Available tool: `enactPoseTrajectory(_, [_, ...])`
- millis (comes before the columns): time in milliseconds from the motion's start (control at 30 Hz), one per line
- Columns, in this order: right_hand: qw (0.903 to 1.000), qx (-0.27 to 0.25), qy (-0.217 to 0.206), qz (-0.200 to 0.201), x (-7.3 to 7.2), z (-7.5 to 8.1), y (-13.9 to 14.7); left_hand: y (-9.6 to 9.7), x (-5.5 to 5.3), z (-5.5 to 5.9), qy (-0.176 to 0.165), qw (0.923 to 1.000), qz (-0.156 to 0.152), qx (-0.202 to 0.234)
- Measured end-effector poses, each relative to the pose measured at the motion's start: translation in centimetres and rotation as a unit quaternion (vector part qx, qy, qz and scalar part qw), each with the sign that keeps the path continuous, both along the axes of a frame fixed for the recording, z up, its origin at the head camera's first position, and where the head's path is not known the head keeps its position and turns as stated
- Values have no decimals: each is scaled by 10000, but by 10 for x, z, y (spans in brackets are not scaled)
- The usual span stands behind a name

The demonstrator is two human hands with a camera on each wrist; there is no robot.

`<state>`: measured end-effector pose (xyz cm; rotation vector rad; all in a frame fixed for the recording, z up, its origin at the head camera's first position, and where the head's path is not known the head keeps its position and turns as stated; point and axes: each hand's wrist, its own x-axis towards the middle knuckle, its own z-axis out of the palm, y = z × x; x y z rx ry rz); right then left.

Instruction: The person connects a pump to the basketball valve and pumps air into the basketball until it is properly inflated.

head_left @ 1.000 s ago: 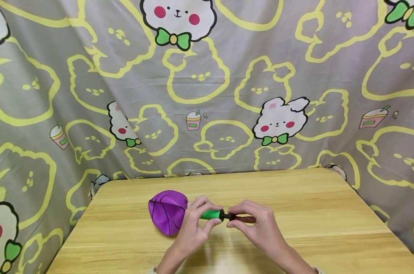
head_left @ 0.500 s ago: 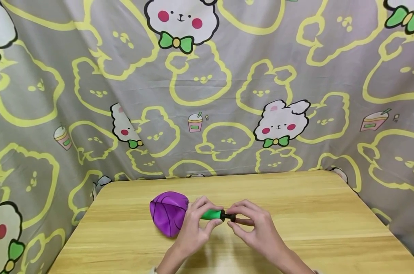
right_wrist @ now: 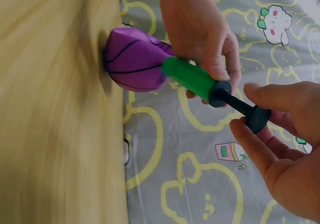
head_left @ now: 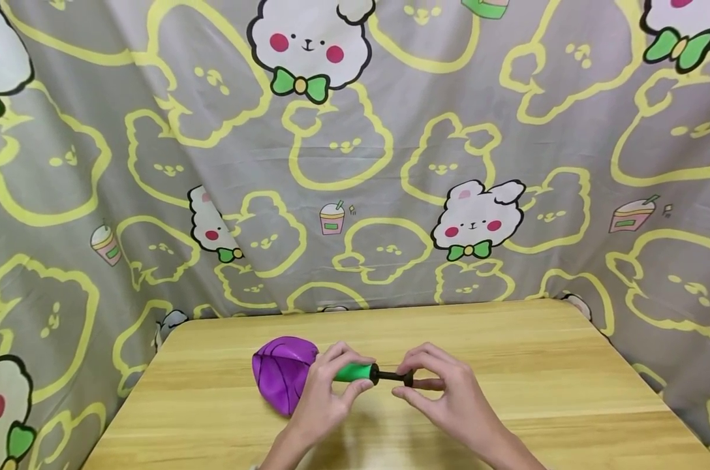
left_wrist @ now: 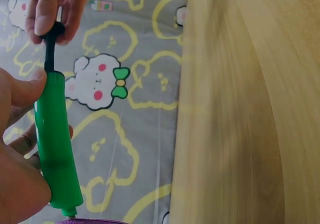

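Observation:
A green hand pump [left_wrist: 55,139] with a black plunger [right_wrist: 237,104] is held level above the table. My left hand [head_left: 328,391] grips the green barrel. With thumb and fingers, my right hand [head_left: 449,391] holds the plunger's black end knob [right_wrist: 258,119], and a length of black rod shows between knob and barrel. At the pump's other end is a purple ball [right_wrist: 135,59] with black lines, partly deflated and dented. In the left wrist view a thin metal needle joins the nozzle [left_wrist: 70,212] to the ball. My left hand hides part of the ball in the head view.
The light wooden table [head_left: 543,365] lies under both hands. Behind it and at its sides hangs a grey curtain [head_left: 384,170] printed with yellow outlines and white cartoon animals.
My right hand has drawn the plunger out to the right, so more of the black rod shows. My left hand still grips the barrel. The head view has tilted slightly upward.

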<state>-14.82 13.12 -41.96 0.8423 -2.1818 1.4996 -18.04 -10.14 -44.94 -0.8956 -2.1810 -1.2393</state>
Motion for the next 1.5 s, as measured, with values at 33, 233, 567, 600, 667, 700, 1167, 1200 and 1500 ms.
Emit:
enactPoseTrajectory(33, [10000,25,1,-43,0,2,1,-1,0,0,14,10000,7,12])
enactPoseTrajectory(233, [9994,165,-121,-281,2,13,10,-6,-3,1,130,9998,79,111])
enactPoseTrajectory(567, [9984,344,-102,-433,5,32,28,-16,-9,6,375,9990,78,218])
enactPoseTrajectory(600, [9986,367,-98,-378,5,33,29,-16,-9,6,400,9990,65,209])
enactPoseTrajectory(667, [9988,399,-66,-287,5,34,30,-17,-10,6,405,9989,59,209])
enactPoseTrajectory(700, [9988,399,-60,-262,5,34,31,-17,-10,6,413,9989,70,214])
enactPoseTrajectory(1167, [9997,-192,104,-149,1,21,22,-9,-4,5,330,9992,55,237])
enactPoseTrajectory(1200, [9996,-213,127,-146,1,19,20,-8,-4,4,339,9991,54,232])
enactPoseTrajectory(1500, [9985,-482,270,18,-1,0,5,-3,-2,1,224,9996,61,184])
